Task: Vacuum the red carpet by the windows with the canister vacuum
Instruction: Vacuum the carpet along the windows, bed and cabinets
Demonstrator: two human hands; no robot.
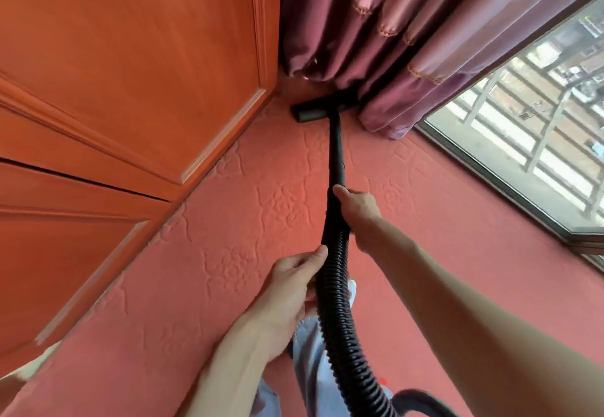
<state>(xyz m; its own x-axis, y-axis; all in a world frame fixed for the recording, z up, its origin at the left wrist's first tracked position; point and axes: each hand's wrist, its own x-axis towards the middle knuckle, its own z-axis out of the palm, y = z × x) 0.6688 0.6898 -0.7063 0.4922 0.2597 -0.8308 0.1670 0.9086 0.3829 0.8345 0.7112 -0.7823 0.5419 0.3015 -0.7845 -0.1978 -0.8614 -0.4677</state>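
Red carpet (261, 220) fills most of the view, running from 6 o'clock up to the corner at 12. It's a short, dense pile with flower-and-vine outlines embossed into it.

Step in hand looks like the corner pass. The flat black floor head (313, 111) sits on the carpet at 12 o'clock, its right end tucked against the hem of the curtain (392, 40) and its left end near the wood panelling (130, 73). Right hand (358, 209) wraps round the top of the rigid wand (336, 155), fingers curled on it, thumb along the tube. Left hand (291, 289) sits lower, toward 6, fingers curled round the ribbed hose (336, 312).

Materials: the wand is smooth matte plastic and the hose is corrugated and bendy. The curtain is glossy mauve satin in deep folds with stitched trim, and the panelling is varnished reddish wood with raised mouldings. Window (523, 142) at 3 o'clock has a metal frame right at carpet level.

Next move, I'd guess, is drawing the head back toward 6, then working over toward the window strip — watch the suction doesn't grab that light curtain hem. Can't make out the canister itself, only a dark curve (421, 397) at 5 o'clock.
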